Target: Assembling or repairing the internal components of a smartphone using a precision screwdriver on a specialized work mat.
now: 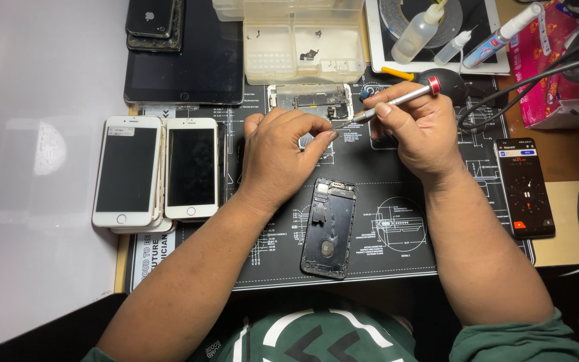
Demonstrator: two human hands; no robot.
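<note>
- Right hand (420,131) held a slim silver screwdriver (400,99) in a pen grip: thumb and first fingers closed on the shaft, red cap pointing up and right, tip angled down and left.
- Left hand (279,157) was curled knuckles-up, thumb and index tip pinched together where the driver tip met them. Whatever sat in the pinch was too small to make out, probably a tiny screw or bracket.
- Both hands worked over the black repair mat (397,248), just in front of an opened phone chassis (311,100) lying at the mat's top edge.
- Screwdriver looked light, stiff and smooth metal, so likely a bit slippery; the textured part near the tip was the sensible place to grip, as held.
- The pinched part would be very light and easy to drop or lose; fingertip pinch only.
- A dark phone back housing (330,228) lay face-open on the mat below the hands, untouched; thin, rigid, likely fragile inside, best lifted by its long edges.
- Two white phones (159,171) lay side by side to the left, and a clear plastic parts tray (303,43) sat beyond the chassis.
- A phone with a lit screen (524,188) rested to the right, well apart from the hands.
</note>
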